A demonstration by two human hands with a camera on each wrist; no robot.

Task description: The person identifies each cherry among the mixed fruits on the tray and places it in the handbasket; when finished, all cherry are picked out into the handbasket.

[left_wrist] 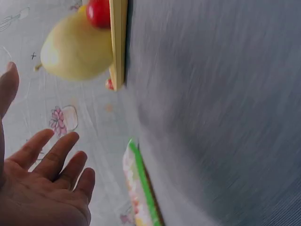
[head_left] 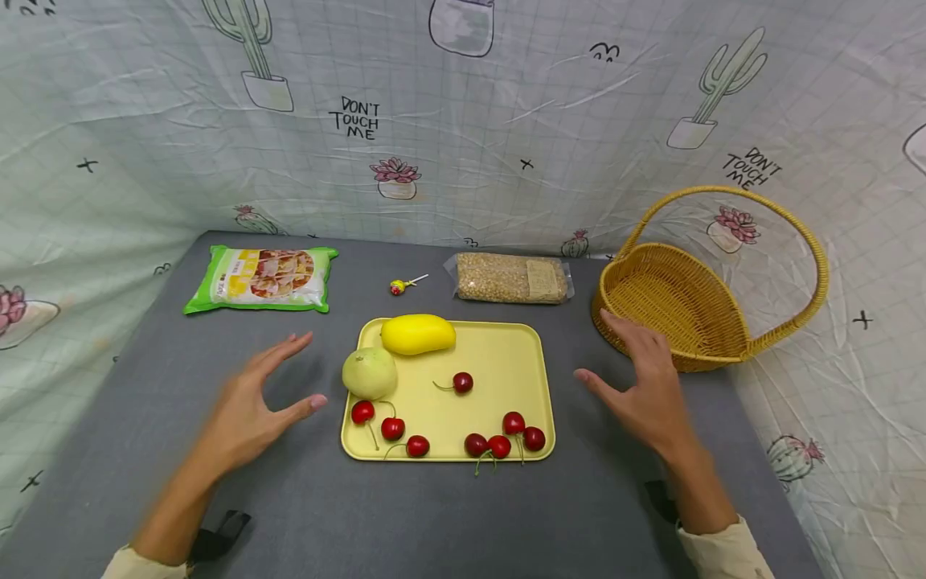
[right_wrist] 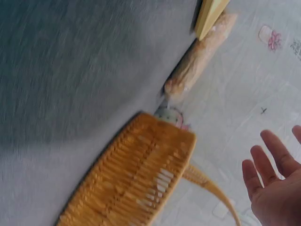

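Observation:
Both hands hover apart over the table, fingers extended and nothing in them. My left hand [head_left: 249, 406] is left of a yellow tray [head_left: 499, 354]; my right hand [head_left: 647, 390] is between the tray and a wicker basket [head_left: 669, 293], its fingertips overlapping the basket's near rim in the head view. On the tray lie a yellow mango [head_left: 418, 334], a pale green round fruit [head_left: 370, 373] at the left edge, and several red cherries [head_left: 417, 446] with stems. A darker cherry [head_left: 463, 383] sits near the middle. In the left wrist view the pale fruit [left_wrist: 77, 49] shows a short stem.
Behind the tray lie a green-edged food packet [head_left: 271, 278], a small lollipop [head_left: 399, 286] and a clear bag of tan grains or beans [head_left: 510, 277]. The basket's tall handle [head_left: 817, 273] arches up at the right. A patterned cloth [head_left: 463, 121] hangs around the grey table [head_left: 463, 523].

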